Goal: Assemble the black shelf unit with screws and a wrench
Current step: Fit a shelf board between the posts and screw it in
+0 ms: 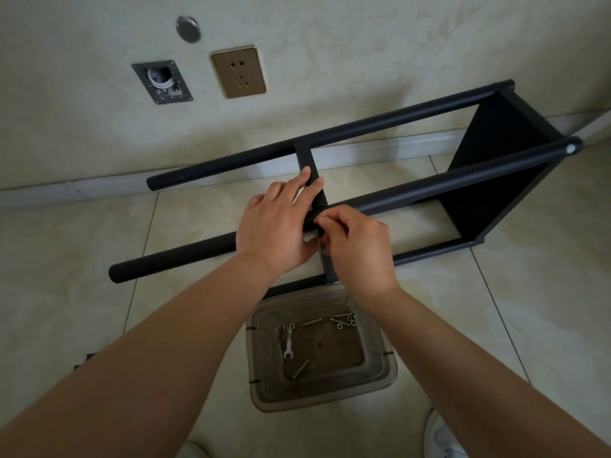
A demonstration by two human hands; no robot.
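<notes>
Two hands are met on the black shelf unit (496, 166), laid sideways on the floor (99, 233): left hand (277, 226) flat against the mid panel (312, 180), right hand (358, 249) pinching at the tube joint. Rigid, smooth metal, judged light; best held by the tubes. Wrench (288, 345) lies in the tray (380, 385) at 6 o'clock.

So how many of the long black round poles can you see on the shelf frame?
3. The far pole runs along the wall; the middle pole passes under both hands; the near pole lies low by the floor, mostly behind the right hand. A fourth may be hidden.
</notes>
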